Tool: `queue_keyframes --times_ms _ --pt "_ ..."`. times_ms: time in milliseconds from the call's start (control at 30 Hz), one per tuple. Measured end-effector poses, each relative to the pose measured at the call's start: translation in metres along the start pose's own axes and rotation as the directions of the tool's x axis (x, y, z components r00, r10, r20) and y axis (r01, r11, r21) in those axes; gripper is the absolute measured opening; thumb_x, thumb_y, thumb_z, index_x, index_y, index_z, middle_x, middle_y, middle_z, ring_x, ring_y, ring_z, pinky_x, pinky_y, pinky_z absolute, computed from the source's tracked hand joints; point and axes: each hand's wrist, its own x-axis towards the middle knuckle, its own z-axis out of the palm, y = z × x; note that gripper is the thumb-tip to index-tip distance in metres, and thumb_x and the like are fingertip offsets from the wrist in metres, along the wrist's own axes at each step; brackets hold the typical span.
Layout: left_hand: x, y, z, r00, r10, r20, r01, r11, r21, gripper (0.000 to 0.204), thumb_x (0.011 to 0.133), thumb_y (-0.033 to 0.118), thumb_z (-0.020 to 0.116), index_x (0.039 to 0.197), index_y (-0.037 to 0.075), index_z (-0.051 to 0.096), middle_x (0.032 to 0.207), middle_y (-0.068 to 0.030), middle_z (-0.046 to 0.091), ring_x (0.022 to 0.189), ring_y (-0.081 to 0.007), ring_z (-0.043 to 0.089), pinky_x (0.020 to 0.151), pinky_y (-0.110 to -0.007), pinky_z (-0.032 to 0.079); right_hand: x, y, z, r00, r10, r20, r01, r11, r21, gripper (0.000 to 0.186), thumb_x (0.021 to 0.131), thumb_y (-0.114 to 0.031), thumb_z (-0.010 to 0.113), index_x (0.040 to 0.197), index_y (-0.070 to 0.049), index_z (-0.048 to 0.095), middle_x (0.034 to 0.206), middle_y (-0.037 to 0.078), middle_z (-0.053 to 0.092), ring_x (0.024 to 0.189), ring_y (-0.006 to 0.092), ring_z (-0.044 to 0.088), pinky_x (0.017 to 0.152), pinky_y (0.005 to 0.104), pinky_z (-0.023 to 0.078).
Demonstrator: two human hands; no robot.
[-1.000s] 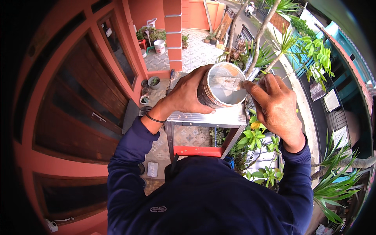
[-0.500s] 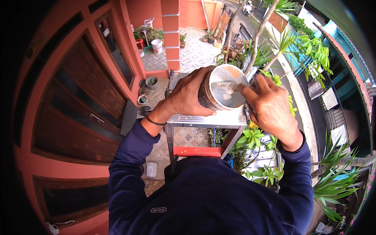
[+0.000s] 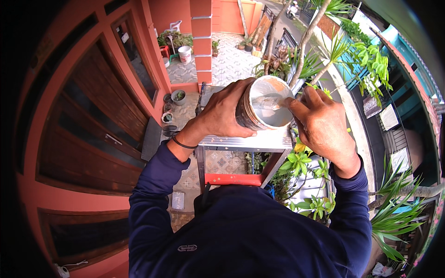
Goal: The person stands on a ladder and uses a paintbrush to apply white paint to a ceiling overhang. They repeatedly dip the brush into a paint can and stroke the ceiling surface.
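Observation:
My left hand point(image 3: 225, 107) grips the side of a small paint bucket point(image 3: 245, 112), fingers wrapped behind it and thumb along its near side. The bucket tilts so that its mouth shows, with whitish-grey paint point(image 3: 276, 116) and brownish smears inside. My right hand point(image 3: 321, 121) is closed on a paintbrush point(image 3: 268, 104) at the bucket's right rim. The brush head, coated in paint, lies inside the bucket; most of its handle is hidden by my fingers. Beneath the bucket is the metal top of a stepladder point(image 3: 250, 142), spotted with paint.
The ladder has a red crosspiece point(image 3: 234, 179) below its top. An orange wall with a dark wooden door point(image 3: 99, 120) stands at the left. Leafy plants point(image 3: 301, 162) and thin trunks point(image 3: 306, 44) rise on the right. Pots point(image 3: 179, 97) and a white bucket point(image 3: 185, 54) stand on the tiled floor.
My right hand has shifted slightly right, and the brush head sits a little differently inside the bucket. My left hand and the bucket have barely moved.

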Motion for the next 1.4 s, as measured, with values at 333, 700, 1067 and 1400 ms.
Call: queue_keyframes --times_ms 333,700,1067,1400 --pt "0.000 -0.011 0.000 0.995 -0.096 0.004 0.096 0.986 -0.135 0.124 0.057 0.032 0.104 0.157 -0.007 0.041 0.148 -0.0256 0.061 0.139 -0.0358 0.060 0.118 -0.044 0.045 -0.007 0.013 -0.012 0.973 0.202 -0.108 -0.167 0.949 0.268 0.020 0.096 -0.010 0.075 0.115 -0.012 0.078 0.083 0.012 0.063 0.067 0.0340 0.069 0.062 0.0465 0.052" --pt "-0.004 -0.028 -0.001 0.987 -0.158 -0.026 0.145 0.953 -0.265 0.119 0.055 0.033 0.104 0.152 -0.005 0.045 0.144 -0.0243 0.063 0.136 -0.0364 0.062 0.117 -0.043 0.047 -0.003 0.018 0.002 0.952 0.274 -0.138 -0.206 0.903 0.377 0.017 0.100 0.000 0.071 0.116 -0.002 0.077 0.092 0.017 0.071 0.078 0.0328 0.071 0.070 0.0391 0.054" --pt "-0.007 -0.031 0.001 0.973 -0.219 0.068 0.228 0.896 -0.382 0.129 0.058 0.022 0.107 0.162 -0.004 0.035 0.153 -0.0172 0.058 0.143 -0.0264 0.054 0.123 -0.040 0.039 -0.001 0.016 0.012 0.951 0.217 -0.220 -0.146 0.943 0.300 0.028 0.093 0.004 0.074 0.119 -0.006 0.077 0.082 0.013 0.058 0.066 0.0309 0.060 0.061 0.0406 0.047" --pt "-0.005 -0.022 -0.002 0.978 -0.206 0.032 0.205 0.924 -0.322 0.130 0.055 0.034 0.106 0.158 -0.005 0.037 0.150 -0.0233 0.058 0.141 -0.0346 0.057 0.122 -0.044 0.043 0.000 0.012 0.012 0.945 0.255 -0.205 -0.177 0.925 0.335 0.015 0.097 -0.001 0.072 0.111 -0.004 0.074 0.087 0.017 0.065 0.075 0.0388 0.067 0.066 0.0450 0.050"
